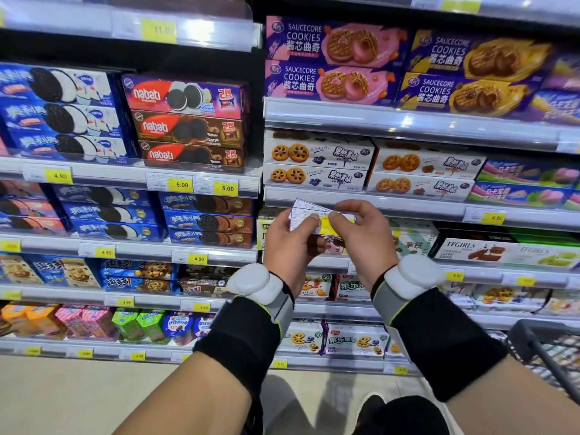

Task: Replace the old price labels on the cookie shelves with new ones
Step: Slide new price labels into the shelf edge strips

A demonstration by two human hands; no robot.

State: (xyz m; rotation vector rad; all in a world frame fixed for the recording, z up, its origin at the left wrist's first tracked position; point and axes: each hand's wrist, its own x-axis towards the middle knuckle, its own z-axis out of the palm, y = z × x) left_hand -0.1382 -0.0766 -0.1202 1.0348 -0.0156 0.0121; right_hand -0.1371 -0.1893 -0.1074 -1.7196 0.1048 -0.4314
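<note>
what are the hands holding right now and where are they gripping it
Both pinch a small stack of price labels: left hand at its left end, right hand at its right.

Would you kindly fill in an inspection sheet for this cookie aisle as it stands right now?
Surface: shelf rail behind the hands carries no label on this stretch.
Job's things: stack of price labels, fanned, white with a yellow patch; yellow 5.00 labels sit in the left bay's rail.
Clutter: nothing seen.
Hands: left hand holds the stack; right hand pinches its right end. Both wear wrist bands with white pods.
Cables: nothing seen.
Surroundings: Saucecore cookie boxes above, nabati boxes to the left, shopping cart at lower right.
</note>
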